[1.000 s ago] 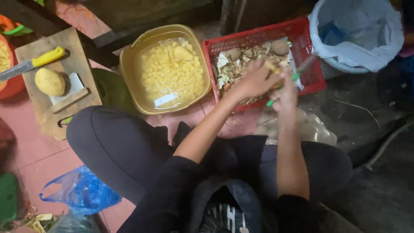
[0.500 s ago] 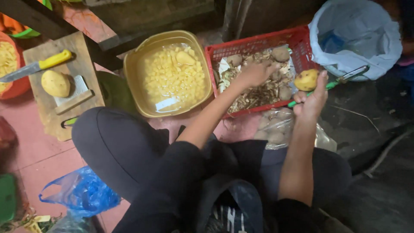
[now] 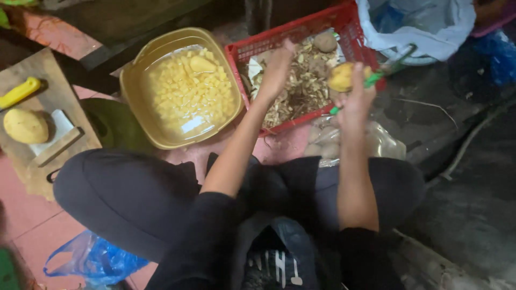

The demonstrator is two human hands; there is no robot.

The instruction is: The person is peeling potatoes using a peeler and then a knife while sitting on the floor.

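My left hand (image 3: pixel 277 65) hangs over the red plastic basket (image 3: pixel 301 22), fingers curled down onto the pile of peelings (image 3: pixel 301 88); whether it holds anything is hidden. My right hand (image 3: pixel 357 96) is at the basket's right edge, closed on a green-handled peeler (image 3: pixel 376 78) and pressing a yellow peeled potato (image 3: pixel 343 76) against it. One unpeeled potato (image 3: pixel 325 41) lies at the basket's far end. Left of the basket stands a tan basin (image 3: pixel 129 80) full of cut potato pieces (image 3: pixel 185 91).
A clear bag of potatoes (image 3: pixel 322 140) lies by my right knee. At the left, a wooden board (image 3: pixel 51 102) carries a peeled potato (image 3: pixel 24 126) and a yellow-handled knife (image 3: pixel 19 91). There is a blue plastic bag (image 3: pixel 91 259) near my left leg and a white-lined bucket (image 3: pixel 430 29) at the far right.
The right hand has drawn out of the basket to its right edge, bringing the potato and peeler with it. The left hand has stayed over the peelings.
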